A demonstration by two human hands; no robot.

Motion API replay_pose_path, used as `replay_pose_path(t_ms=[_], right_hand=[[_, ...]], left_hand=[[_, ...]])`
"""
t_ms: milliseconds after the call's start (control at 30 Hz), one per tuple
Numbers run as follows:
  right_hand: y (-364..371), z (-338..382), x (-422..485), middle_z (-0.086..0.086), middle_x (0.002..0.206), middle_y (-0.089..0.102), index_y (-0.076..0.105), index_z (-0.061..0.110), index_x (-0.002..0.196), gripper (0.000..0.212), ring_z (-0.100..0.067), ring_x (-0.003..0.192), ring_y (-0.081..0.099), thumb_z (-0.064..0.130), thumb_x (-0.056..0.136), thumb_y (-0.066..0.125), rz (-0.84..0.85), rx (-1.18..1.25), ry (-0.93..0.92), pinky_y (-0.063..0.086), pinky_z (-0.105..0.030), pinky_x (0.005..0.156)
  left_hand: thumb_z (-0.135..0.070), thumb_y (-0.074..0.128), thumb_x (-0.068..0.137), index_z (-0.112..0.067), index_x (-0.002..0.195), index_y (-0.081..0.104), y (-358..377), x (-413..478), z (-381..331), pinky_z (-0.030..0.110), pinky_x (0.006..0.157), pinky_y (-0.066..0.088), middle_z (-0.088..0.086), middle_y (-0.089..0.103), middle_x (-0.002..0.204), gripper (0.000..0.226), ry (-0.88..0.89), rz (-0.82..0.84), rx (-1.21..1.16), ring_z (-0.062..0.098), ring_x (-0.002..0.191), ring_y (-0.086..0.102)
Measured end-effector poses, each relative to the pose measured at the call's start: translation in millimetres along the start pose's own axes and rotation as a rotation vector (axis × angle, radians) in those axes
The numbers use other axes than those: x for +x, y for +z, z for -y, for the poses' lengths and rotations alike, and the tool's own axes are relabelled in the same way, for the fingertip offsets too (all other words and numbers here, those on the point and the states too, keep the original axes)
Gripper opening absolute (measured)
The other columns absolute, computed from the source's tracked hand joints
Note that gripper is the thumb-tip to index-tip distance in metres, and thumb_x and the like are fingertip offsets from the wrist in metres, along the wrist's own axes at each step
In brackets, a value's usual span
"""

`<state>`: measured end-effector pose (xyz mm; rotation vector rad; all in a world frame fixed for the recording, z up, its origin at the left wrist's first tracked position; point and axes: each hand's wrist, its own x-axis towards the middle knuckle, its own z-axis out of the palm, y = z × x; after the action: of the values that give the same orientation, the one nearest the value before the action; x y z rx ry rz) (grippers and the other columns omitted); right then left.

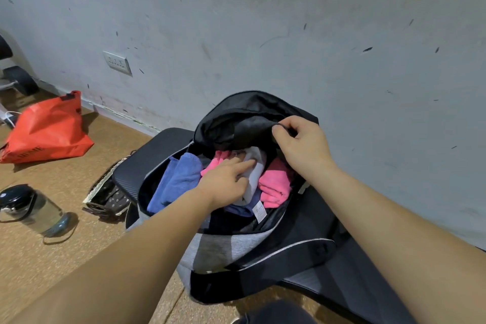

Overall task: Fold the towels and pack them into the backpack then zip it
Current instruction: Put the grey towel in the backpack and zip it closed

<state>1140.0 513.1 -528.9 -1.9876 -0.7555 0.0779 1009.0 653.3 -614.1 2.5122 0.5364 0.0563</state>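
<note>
Head view: left hand (225, 182) loose atop towels (276, 184), right hand (302, 145) apparently gripping backpack (231, 116).

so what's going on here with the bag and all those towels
A person is packing towels into a backpack that lies open on the floor. The right hand pinches the upper edge of the opening and holds it up. The left hand reaches inside and presses on a white towel. A blue towel and pink towels sit beside it in the bag. The backpack is not yet zipped.
</note>
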Motion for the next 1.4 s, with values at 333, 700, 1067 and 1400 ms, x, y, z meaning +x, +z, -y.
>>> replay_pose_path(t_ms=[333, 700, 1067, 1400], right_hand=[[8.7, -6.3, -15.5, 0.006, 0.073, 0.070, 0.070, 0.023, 0.079, 0.016, -0.009, 0.063, 0.057, 0.027, 0.094, 0.063, 0.049, -0.021, 0.049, 0.046, -0.027, 0.065], [0.8, -2.7, -13.7, 0.016, 0.065, 0.063, 0.067, 0.024, 0.077, 0.020, -0.002, 0.060, 0.052, 0.022, 0.096, 0.064, 0.078, 0.038, -0.050, 0.041, -0.009, 0.059], [-0.5, -7.6, -9.9, 0.014, 0.069, 0.064, 0.071, 0.023, 0.081, 0.016, 0.003, 0.061, 0.054, 0.026, 0.096, 0.065, 0.153, 0.010, -0.008, 0.039, -0.011, 0.060], [-7.7, -19.8, -4.8, 0.014, 0.071, 0.066, 0.071, 0.027, 0.080, 0.016, 0.001, 0.063, 0.055, 0.027, 0.095, 0.066, 0.117, 0.034, 0.048, 0.043, -0.018, 0.064]], left_hand=[[-0.042, 0.058, 0.102, -0.044, 0.158, 0.035, 41.1, -70.8, -15.3, 0.031, 0.103, 0.041, 0.001, 0.036, 0.156, 0.061, -0.297, -0.355, -0.553, 0.022, 0.138, 0.047], [-0.028, 0.049, 0.109, -0.031, 0.165, 0.025, 54.3, -36.3, -28.8, 0.017, 0.109, 0.020, 0.001, -0.004, 0.176, 0.060, -0.262, -0.326, -0.619, 0.015, 0.160, 0.014], [-0.028, 0.055, 0.108, -0.028, 0.155, 0.047, 41.8, -23.2, -14.9, 0.008, 0.109, 0.034, -0.017, 0.048, 0.151, 0.047, -0.308, -0.356, -0.868, -0.019, 0.130, 0.044], [-0.038, 0.053, 0.104, -0.023, 0.139, 0.054, 48.1, -1.0, -29.7, 0.035, 0.108, 0.044, 0.004, 0.044, 0.153, 0.038, -0.339, -0.309, -0.678, 0.021, 0.130, 0.053]])
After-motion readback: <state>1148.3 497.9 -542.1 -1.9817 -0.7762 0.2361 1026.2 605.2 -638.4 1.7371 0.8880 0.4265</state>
